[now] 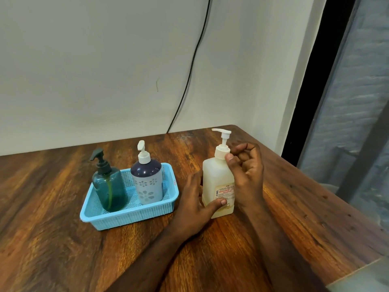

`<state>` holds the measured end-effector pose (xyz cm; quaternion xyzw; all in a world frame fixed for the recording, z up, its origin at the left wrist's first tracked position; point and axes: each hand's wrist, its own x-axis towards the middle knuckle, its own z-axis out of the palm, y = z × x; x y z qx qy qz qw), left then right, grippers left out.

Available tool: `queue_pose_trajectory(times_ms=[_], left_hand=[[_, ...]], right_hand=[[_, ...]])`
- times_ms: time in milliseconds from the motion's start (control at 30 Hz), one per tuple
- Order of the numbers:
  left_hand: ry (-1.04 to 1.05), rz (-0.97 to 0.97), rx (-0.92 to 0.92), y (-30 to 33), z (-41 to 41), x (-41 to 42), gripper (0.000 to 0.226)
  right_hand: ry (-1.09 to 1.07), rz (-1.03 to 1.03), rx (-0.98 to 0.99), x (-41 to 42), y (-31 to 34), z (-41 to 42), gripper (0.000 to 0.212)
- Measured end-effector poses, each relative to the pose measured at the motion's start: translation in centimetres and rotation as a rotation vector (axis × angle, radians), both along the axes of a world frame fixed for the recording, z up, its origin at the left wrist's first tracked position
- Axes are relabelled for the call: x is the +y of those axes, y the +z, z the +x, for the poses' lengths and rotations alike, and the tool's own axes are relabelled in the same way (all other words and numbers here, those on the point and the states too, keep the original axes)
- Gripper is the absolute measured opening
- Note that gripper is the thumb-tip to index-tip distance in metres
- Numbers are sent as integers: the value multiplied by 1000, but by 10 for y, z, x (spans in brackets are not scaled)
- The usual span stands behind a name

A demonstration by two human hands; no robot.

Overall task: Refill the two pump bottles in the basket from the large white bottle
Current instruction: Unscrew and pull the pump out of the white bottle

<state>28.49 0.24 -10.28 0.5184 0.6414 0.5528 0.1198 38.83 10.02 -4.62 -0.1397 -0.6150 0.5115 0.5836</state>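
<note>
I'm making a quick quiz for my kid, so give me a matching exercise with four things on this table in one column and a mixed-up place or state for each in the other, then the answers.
Things
1. teal pump bottle
2. floral pump bottle
3. large white bottle
4. blue basket

Places or states
A. stands outside the basket, held low down by the left hand, with the right hand at its pump collar
B. right side of the basket, white pump
C. sits on the wooden table, holding two bottles
D. left side of the basket, dark pump

Pairs: 1-D, 2-B, 3-A, 4-C
</note>
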Motion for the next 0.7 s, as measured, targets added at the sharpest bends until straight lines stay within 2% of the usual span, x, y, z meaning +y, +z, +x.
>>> queue_pose_trajectory(times_ms=[100,267,400,700], left_hand=[[1,7,11,0,0,-1,78],[-11,-3,-15,1,0,-1,79],[-18,-10,-27,3,0,-1,74],[31,-47,-25,3,5,0,79]], right_hand=[[55,-3,40,-2,1,1,21],[-46,-6,-68,-3,2,0,43],[-68,-33,-65,-2,6,0,36],[-36,-148,122,5,54,13,31]])
